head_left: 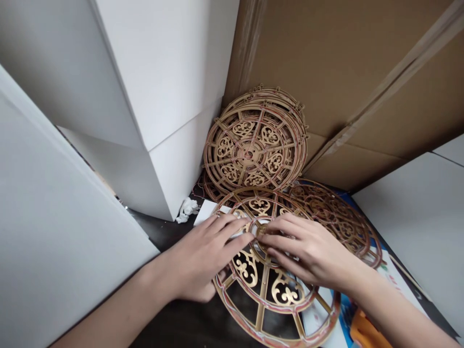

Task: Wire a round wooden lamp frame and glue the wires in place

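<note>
A round gold openwork frame (260, 319) with scroll ornaments lies tilted in front of me. Thin reddish and whitish wires or strips run along its rings. My left hand (208, 253) reaches over the frame's left side, its fingers close together at the inner ring and its thumb lower, by the outer rim. From the right, my right hand (308, 246) bends its fingers down onto the same inner ring, with the tips near the hub. The two hands' fingertips almost meet there. Whatever small piece is between the right fingertips is hidden.
Behind stands a leaning stack of similar round frames (250, 152), with more frames (326, 208) lying to the right. White boxes (174, 72) rise at left, a cardboard box (340, 72) at the back. Crumpled white tissue (187, 210) and an orange item (366, 331) lie nearby.
</note>
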`<state>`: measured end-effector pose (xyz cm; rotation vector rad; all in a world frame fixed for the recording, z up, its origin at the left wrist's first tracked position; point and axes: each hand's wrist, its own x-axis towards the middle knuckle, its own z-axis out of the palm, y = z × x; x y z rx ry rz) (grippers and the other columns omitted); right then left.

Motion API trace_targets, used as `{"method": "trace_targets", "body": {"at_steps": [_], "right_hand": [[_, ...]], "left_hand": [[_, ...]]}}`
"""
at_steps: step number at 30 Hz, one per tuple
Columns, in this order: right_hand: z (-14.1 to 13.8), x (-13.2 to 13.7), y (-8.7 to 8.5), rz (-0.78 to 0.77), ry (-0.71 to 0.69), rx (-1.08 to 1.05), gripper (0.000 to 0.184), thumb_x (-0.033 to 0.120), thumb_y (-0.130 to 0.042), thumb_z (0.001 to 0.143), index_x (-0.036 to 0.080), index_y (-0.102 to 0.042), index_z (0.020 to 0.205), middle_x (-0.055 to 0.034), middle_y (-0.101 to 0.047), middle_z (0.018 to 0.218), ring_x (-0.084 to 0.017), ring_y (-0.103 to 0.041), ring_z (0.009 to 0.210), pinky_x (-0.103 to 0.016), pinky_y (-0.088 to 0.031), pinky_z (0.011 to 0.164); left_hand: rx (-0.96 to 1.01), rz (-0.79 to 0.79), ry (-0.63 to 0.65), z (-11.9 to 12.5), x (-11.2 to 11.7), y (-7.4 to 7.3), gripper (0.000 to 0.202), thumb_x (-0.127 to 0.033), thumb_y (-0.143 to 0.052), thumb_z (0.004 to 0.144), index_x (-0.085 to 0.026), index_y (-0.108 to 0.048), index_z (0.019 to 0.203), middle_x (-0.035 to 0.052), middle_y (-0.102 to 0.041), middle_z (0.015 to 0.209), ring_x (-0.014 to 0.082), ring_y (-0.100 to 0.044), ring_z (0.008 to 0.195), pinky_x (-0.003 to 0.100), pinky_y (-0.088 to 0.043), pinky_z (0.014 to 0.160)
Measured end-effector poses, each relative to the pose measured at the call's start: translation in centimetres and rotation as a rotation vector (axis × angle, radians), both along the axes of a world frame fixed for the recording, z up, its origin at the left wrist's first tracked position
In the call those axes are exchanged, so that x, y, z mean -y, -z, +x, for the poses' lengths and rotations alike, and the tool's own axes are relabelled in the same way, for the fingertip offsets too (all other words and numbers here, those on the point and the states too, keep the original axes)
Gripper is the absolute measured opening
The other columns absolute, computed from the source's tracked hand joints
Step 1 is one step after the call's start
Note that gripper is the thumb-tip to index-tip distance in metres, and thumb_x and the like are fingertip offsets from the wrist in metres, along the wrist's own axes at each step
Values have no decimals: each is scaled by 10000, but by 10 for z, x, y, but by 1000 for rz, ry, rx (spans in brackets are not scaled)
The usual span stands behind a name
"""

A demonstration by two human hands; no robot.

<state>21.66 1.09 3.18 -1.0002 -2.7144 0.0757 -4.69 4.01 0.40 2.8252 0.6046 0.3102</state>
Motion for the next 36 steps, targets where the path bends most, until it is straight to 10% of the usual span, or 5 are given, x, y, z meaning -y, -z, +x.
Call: {"method": "trace_targets", "body": {"at_steps": [8,36], "right_hand": [[-1,-6,-3,180,-148,181,305,219,-370,1041,132,-654,1112,-114,-715,1031,-234,-613,930,-371,-502,739],[0,8,-9,-47,131,-107,173,207,-478,984,207,-642,1038,-74,-692,1044,-227,-597,1015,-394,-507,889]], "left_hand": [[-35,51,-13,1,0,-2,860,-96,-644,581,-154,-404,1405,154,-385,1541,340,-333,1409,495,-300,1161],[115,45,-51,-4,0,13,868,-62,-657,623,-185,-392,1440,146,-435,1485,352,-365,1344,512,-323,1123]]}}
